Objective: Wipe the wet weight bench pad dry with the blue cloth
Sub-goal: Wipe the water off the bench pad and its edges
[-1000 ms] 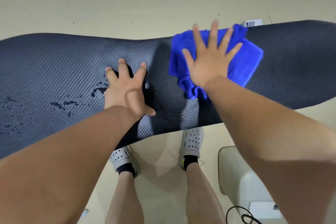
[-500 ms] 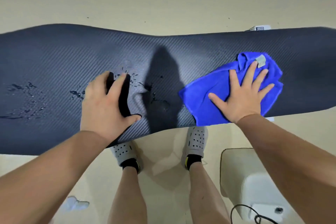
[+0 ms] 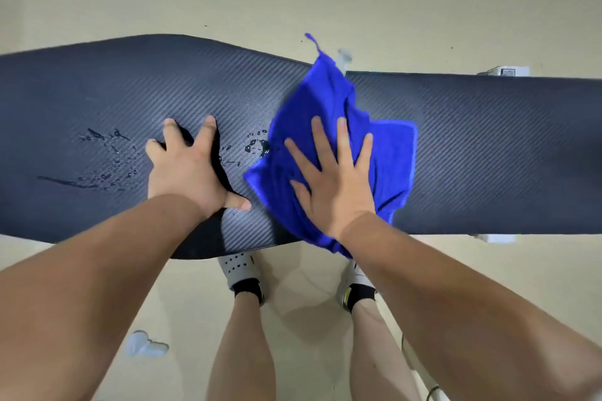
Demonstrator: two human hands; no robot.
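Note:
The dark, ribbed weight bench pad (image 3: 488, 146) runs across the whole view. My right hand (image 3: 332, 179) presses flat, fingers spread, on the blue cloth (image 3: 387, 153), which lies crumpled over the pad's middle and hangs a little past the near edge. My left hand (image 3: 185, 169) rests flat on the pad just left of the cloth, fingers spread. Water drops (image 3: 257, 146) sit between the two hands. More streaks and drops (image 3: 104, 169) lie left of my left hand.
My two legs and white shoes (image 3: 241, 270) stand on the beige floor under the pad's near edge. A small white crumpled scrap (image 3: 145, 343) lies on the floor at lower left. A white box (image 3: 505, 71) peeks over the pad's far edge at right.
My right hand has slid the cloth leftward along the pad toward my left hand and the drops. The left hand has stayed pressed on the pad.

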